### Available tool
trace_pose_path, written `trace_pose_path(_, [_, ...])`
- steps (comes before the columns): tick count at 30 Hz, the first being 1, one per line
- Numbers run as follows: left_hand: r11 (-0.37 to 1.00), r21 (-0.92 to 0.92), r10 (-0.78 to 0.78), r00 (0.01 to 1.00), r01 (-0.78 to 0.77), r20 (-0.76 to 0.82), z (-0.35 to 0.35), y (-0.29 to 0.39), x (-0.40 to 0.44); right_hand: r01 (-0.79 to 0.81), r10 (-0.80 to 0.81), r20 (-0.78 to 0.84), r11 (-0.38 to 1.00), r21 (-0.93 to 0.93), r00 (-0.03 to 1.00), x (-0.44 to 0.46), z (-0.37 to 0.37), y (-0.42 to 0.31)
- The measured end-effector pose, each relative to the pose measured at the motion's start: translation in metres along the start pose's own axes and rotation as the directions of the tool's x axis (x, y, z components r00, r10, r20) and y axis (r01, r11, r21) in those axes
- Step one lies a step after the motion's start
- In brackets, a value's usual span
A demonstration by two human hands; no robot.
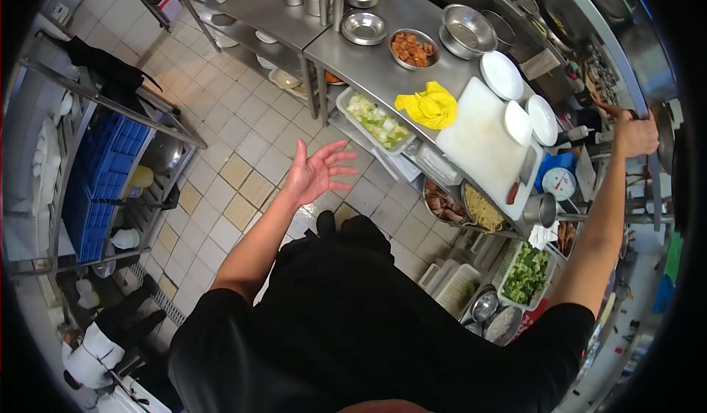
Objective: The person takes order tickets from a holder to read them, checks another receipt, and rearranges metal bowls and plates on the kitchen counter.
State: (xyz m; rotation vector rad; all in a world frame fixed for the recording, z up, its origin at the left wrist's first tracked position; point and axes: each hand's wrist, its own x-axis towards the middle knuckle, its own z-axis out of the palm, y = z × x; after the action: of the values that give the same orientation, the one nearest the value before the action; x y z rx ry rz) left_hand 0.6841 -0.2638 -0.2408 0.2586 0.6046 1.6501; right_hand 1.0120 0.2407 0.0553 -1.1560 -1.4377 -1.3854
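Observation:
My left hand (pixel 318 174) is held out over the tiled floor, palm up with its fingers spread and nothing in it. At the far right, my right hand (pixel 637 135) is raised with its fingers curled, close to a metal rail (pixel 654 185). Whatever it grips is hard to make out; a brown shape (pixel 607 107) shows just beyond the fingers. Below that arm are a blue dial scale (pixel 558 183) and a small metal pot (pixel 540 210). A white cutting board (pixel 475 137) lies on the steel counter, with a red-handled knife (pixel 513 192) at its right end.
A yellow cloth (pixel 428 105), white plates (pixel 502 75) and a bowl of orange-red chunks (pixel 413 49) sit on the counter. Cut vegetables fill a tub (pixel 376 122) beneath. Chopped greens (pixel 527 274) stand lower right. Blue crates (pixel 103 170) occupy the left rack; another person (pixel 96 354) is lower left.

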Motion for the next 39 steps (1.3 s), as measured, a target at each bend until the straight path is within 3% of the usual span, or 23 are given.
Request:
trace_pose_path(4, [0.992, 0.058, 0.1, 0.985, -0.109, 0.138, 0.037, 0.026, -0.003, -0.02, 0.018, -0.029, 0.998, -0.066, 0.999, -0.006, 0.005, 0.003])
trace_pose_path(7, [0.988, -0.048, 0.157, 0.936, -0.15, 0.314, 0.05, 0.038, -0.01, -0.013, 0.011, -0.032, 0.999, -0.053, 0.999, -0.003, 0.011, 0.005])
trace_pose_path(10, [0.955, -0.281, 0.238, 0.808, -0.095, 0.539, 0.055, 0.045, -0.011, -0.02, 0.021, 0.013, 0.999, -0.036, 1.0, -0.005, 0.015, 0.01])
trace_pose_path(13, [0.924, -0.377, 0.309, 0.722, -0.072, 0.619, 0.059, 0.053, -0.016, -0.047, 0.05, 0.063, 0.998, -0.042, 0.997, 0.002, 0.014, 0.01])
trace_pose_path(15, [0.904, -0.424, 0.355, 0.662, -0.062, 0.66, 0.064, 0.061, -0.016, -0.109, 0.105, 0.239, 0.994, 0.006, 0.965, 0.009, -0.004, 0.003])
trace_pose_path(18, [0.892, -0.45, 0.384, 0.614, -0.053, 0.689, 0.07, 0.068, -0.023, -0.017, 0.038, 0.204, 0.995, -0.1, 0.978, -0.005, 0.011, 0.008])
trace_pose_path(20, [0.889, -0.455, 0.401, 0.571, -0.053, 0.716, 0.075, 0.075, -0.024, 0.009, 0.044, 0.399, 0.992, -0.129, 0.916, -0.024, 0.068, 0.026])
trace_pose_path(22, [0.896, -0.437, 0.399, 0.565, -0.074, 0.722, 0.076, 0.078, -0.024, 0.04, 0.029, 0.442, 0.988, -0.146, 0.896, -0.026, 0.071, 0.025])
trace_pose_path(26, [0.913, -0.388, 0.368, 0.662, -0.125, 0.654, 0.073, 0.078, -0.024, 0.055, 0.021, 0.424, 0.985, -0.166, 0.906, -0.019, 0.056, 0.014])
trace_pose_path(29, [0.926, -0.321, 0.341, 0.806, -0.199, 0.483, 0.072, 0.075, -0.023, 0.056, 0.02, 0.407, 0.983, -0.174, 0.913, -0.016, 0.05, 0.014])
trace_pose_path(32, [0.944, 0.123, 0.27, 0.932, -0.306, 0.243, 0.056, 0.067, -0.006, 0.059, 0.019, 0.394, 0.981, -0.184, 0.919, -0.013, 0.046, 0.011])
trace_pose_path(33, [0.787, 0.499, 0.308, 0.932, -0.364, 0.193, 0.041, 0.061, 0.003, 0.054, 0.022, 0.387, 0.981, -0.186, 0.922, -0.009, 0.045, 0.01])
trace_pose_path(34, [0.503, 0.797, 0.363, 0.918, -0.335, 0.156, 0.016, 0.05, 0.013, 0.048, 0.027, 0.38, 0.981, -0.187, 0.925, -0.008, 0.041, 0.011])
trace_pose_path(35, [0.144, 0.965, 0.426, 0.894, -0.217, 0.137, -0.015, 0.038, 0.022, 0.046, 0.03, 0.379, 0.981, -0.191, 0.925, -0.008, 0.037, 0.011])
trace_pose_path(37, [-0.04, 0.999, 0.43, 0.902, -0.031, 0.045, -0.099, -0.004, 0.027, 0.045, 0.035, 0.38, 0.979, -0.2, 0.924, -0.008, 0.028, 0.01])
trace_pose_path(39, [-0.079, 0.992, 0.404, 0.913, 0.1, -0.06, -0.201, -0.064, 0.011, 0.03, 0.049, 0.376, 0.979, -0.203, 0.925, -0.005, 0.019, 0.01])
